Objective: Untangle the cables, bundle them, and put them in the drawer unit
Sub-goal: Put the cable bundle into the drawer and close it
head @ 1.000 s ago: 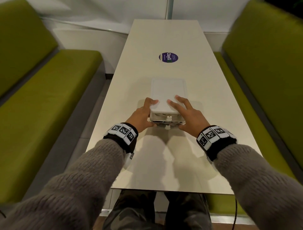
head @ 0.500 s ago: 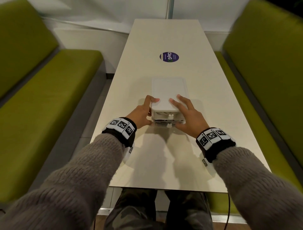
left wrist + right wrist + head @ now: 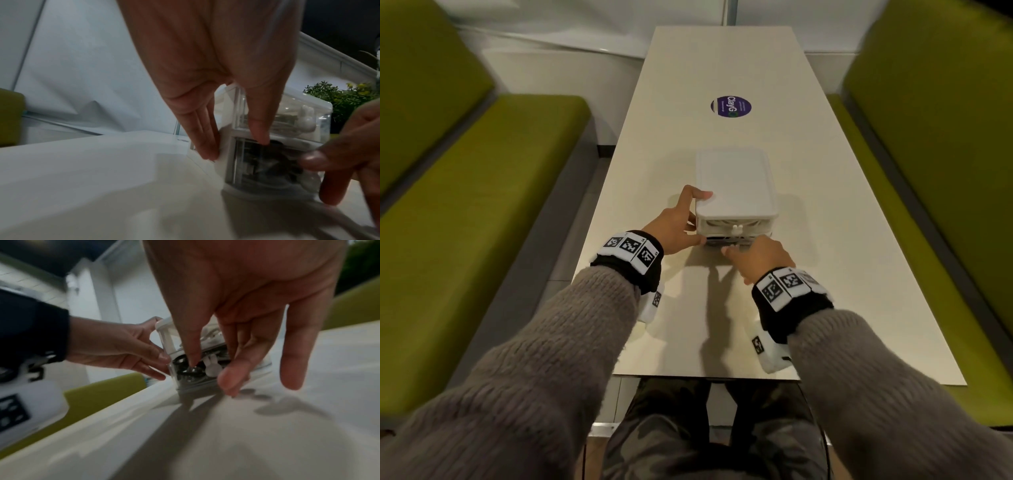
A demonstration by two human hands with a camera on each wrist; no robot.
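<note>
left hand (image 3: 677, 224): fingers clasp drawer unit (image 3: 736, 185) corner | right hand (image 3: 760, 255): apparently pinching lower drawer knob (image 3: 211, 366) | worktop (image 3: 825, 240)

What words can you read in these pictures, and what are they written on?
"ClayG": on the round purple sticker on the table, turned sideways.
Smaller print on the same sticker: too small to read.
Black-and-white square codes on the wristbands: patterns, not words.
The drawer unit shows no writing.
</note>
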